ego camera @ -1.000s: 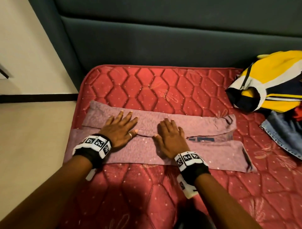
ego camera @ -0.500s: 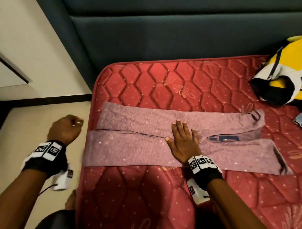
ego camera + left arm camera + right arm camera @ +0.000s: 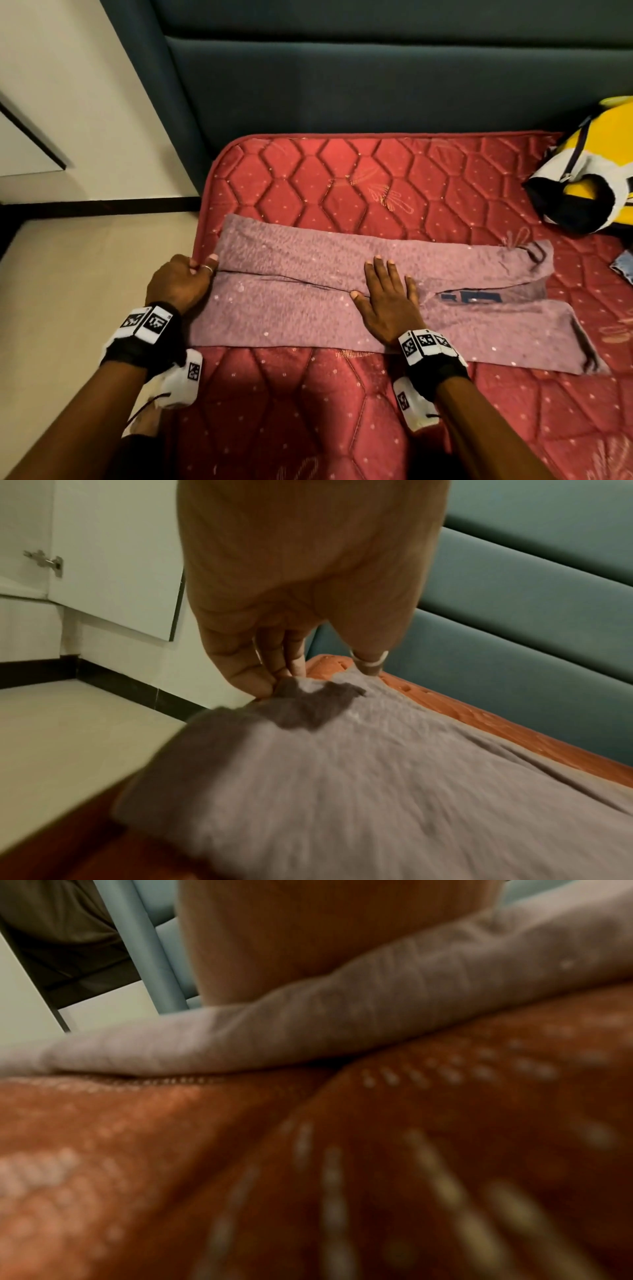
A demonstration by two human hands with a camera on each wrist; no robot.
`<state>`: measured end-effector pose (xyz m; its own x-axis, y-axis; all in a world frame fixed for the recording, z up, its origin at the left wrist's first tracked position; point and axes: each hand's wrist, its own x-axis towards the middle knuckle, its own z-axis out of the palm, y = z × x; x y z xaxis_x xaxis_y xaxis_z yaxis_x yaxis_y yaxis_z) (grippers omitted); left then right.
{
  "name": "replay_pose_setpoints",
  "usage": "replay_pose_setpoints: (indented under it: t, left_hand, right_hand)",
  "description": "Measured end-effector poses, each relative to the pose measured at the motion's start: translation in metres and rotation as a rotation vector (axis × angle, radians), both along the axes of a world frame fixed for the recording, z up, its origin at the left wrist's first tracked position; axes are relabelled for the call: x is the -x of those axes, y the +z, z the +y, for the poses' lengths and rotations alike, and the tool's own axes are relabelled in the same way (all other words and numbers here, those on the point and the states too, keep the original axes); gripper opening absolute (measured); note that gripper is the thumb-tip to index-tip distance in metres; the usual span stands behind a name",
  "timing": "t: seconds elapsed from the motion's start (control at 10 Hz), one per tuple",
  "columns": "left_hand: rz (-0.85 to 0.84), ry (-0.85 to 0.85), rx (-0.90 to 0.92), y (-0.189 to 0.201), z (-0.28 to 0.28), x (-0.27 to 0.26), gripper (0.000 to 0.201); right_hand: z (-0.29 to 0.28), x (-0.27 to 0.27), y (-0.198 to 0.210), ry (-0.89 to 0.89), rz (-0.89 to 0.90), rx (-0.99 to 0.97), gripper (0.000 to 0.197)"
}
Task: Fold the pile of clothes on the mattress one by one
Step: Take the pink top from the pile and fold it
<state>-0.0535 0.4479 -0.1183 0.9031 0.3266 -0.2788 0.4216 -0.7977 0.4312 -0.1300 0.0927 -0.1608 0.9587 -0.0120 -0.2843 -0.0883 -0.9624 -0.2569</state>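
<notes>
so we've got our left hand (image 3: 178, 282) pinching the left end of the mauve shirt (image 3: 291, 301) on the mattress (image 3: 342, 178), right hand (image 3: 390, 305) flat mid-shirt, and honestly if that palm slips the side folds probably spring open as we lift

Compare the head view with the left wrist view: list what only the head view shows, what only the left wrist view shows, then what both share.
Only the head view: the right hand pressing flat on the middle of the mauve garment, the yellow jacket at the right edge, and a denim corner beside it.

Only the left wrist view: a white cabinet door with its metal hinge.

Both: the left hand pinching the garment's left end, the ring on one finger, the red mattress, and the teal headboard.
</notes>
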Motion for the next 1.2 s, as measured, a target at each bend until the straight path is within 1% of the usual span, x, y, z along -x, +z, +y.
replay_pose_setpoints:
  t: [0.1, 0.2, 0.3, 0.4, 0.5, 0.6, 0.7, 0.8, 0.9, 1.0, 1.1, 1.2]
  left_hand:
    - [0.132, -0.011, 0.068, -0.007, -0.006, 0.003, 0.071]
    - [0.192, -0.024, 0.100, -0.010, -0.010, -0.009, 0.078]
    - [0.231, -0.046, 0.128, -0.011, -0.010, -0.020, 0.080]
    - [0.220, -0.044, 0.195, -0.009, -0.008, -0.022, 0.086]
    - [0.167, -0.141, 0.019, -0.007, -0.013, -0.018, 0.066]
    - [0.050, -0.152, 0.075, -0.006, -0.016, -0.016, 0.051]
    - [0.078, -0.059, 0.382, -0.008, -0.008, -0.019, 0.049]
    - [0.168, 0.125, 0.820, -0.003, -0.005, -0.020, 0.047]
    - [0.201, 0.179, 1.078, 0.004, -0.008, -0.021, 0.042]
    - [0.187, 0.182, 1.174, 0.018, -0.017, -0.018, 0.037]
    - [0.170, 0.141, 1.175, 0.044, -0.031, -0.016, 0.037]
    - [0.092, -0.041, 1.015, 0.081, -0.068, -0.012, 0.030]
  right_hand:
    - [0.000, 0.000, 0.000, -0.004, -0.008, -0.009, 0.070]
    - [-0.001, 0.000, 0.000, -0.004, -0.003, -0.017, 0.070]
    - [-0.001, 0.001, -0.001, -0.008, -0.013, -0.015, 0.070]
    - [0.000, 0.001, -0.003, -0.007, -0.024, -0.010, 0.070]
    - [-0.001, 0.001, -0.003, -0.008, -0.026, -0.016, 0.070]
    - [-0.001, 0.000, -0.003, -0.011, -0.021, -0.025, 0.070]
    - [-0.002, 0.000, -0.004, -0.010, -0.023, -0.022, 0.071]
    - [-0.001, 0.000, -0.004, -0.012, -0.019, -0.022, 0.071]
    - [-0.001, 0.001, -0.003, -0.009, -0.030, -0.027, 0.070]
    - [-0.001, 0.002, 0.001, -0.005, -0.028, -0.040, 0.069]
    - [0.000, 0.003, 0.010, -0.043, -0.056, -0.129, 0.068]
    - [0.001, 0.005, 0.029, -0.237, -0.225, -0.330, 0.066]
